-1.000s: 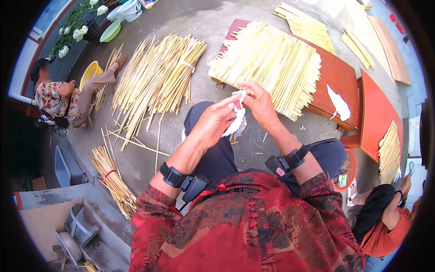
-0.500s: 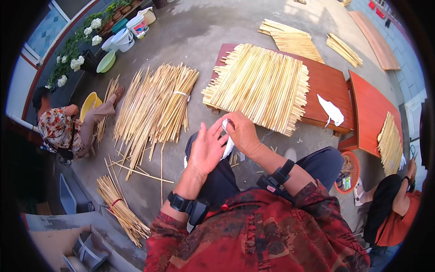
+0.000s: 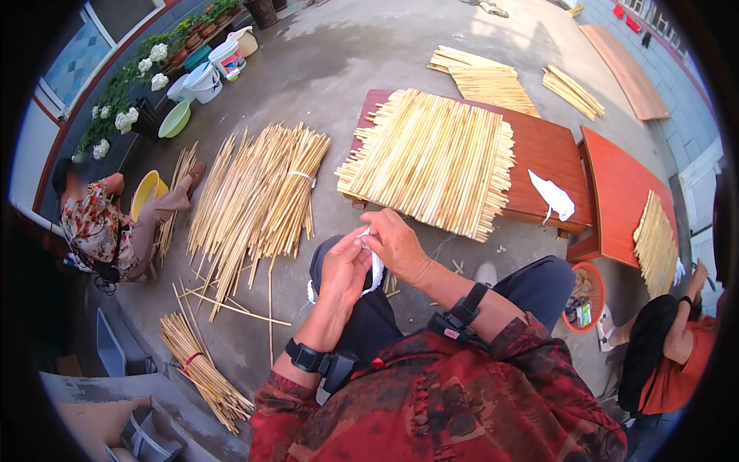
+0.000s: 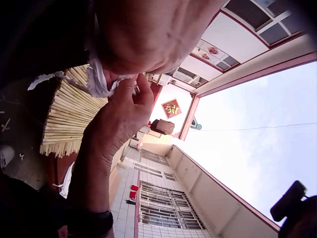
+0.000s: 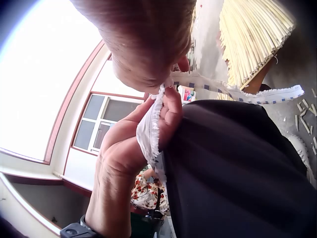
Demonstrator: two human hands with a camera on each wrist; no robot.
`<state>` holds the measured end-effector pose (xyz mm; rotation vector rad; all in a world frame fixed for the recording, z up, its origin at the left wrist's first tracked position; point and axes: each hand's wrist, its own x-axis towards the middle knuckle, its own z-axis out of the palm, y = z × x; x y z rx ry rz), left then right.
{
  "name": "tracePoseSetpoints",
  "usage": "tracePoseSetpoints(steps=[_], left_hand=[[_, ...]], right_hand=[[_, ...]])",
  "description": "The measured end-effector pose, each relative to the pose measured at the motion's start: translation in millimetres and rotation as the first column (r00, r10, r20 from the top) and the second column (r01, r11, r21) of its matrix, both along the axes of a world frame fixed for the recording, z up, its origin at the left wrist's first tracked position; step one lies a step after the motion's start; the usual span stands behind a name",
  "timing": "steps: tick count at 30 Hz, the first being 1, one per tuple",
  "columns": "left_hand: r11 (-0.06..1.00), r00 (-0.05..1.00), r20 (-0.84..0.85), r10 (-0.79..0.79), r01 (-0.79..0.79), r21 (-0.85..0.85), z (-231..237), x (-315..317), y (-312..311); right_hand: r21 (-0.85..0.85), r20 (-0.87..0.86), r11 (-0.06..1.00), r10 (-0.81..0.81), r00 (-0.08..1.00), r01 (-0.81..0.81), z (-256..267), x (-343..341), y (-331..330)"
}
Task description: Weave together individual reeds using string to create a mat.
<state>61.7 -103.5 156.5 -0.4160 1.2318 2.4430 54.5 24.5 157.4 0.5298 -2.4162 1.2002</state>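
Observed: a frayed white cloth strip (image 5: 147, 134), dark squares along part of it, held between the two hands above the dark trousers (image 3: 362, 308). Left hand (image 3: 343, 271): fingers curled, gripping the strip, which runs across the palm. Right hand (image 3: 396, 245): thumb and fingertips drawn narrow, pinching the strip close beside the left fingertips. Beyond the hands, pale stalks (image 3: 431, 158) lie side by side on a red table (image 3: 539, 154), a white cloth piece (image 3: 551, 195) near them

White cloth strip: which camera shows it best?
The right wrist view, where the white cloth strip appears close up, with frayed edge and blue squares. The head view shows it small and partly covered; the left wrist view, a crumpled part and ragged end.
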Motion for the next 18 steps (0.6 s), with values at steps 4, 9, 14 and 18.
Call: tracePoseSetpoints(steps=[4, 9, 14, 18], left_hand=[[0.944, 0.972, -0.228, -0.053, -0.026, -0.33, 2, 0, -5], [0.915, 0.941, -0.337, -0.019, -0.12, -0.386, 11, -16, -31], [0.823, 0.905, -0.41, 0.108, -0.313, -0.475, -3, -45, -103], [0.694, 0.918, -0.377, 0.121, -0.35, -0.63, -60, -60, -165]], right_hand=[[-0.012, 0.008, 0.999, 0.037, 0.999, -0.037, 1, -1, 5], [-0.137, 0.281, 0.963, 0.262, 0.923, -0.231, 24, 5, 34], [-0.227, 0.592, 0.966, 0.037, 0.805, 0.123, 28, 12, 152], [-0.443, 0.575, 0.705, -0.251, 0.779, 0.554, 32, 36, 239]])
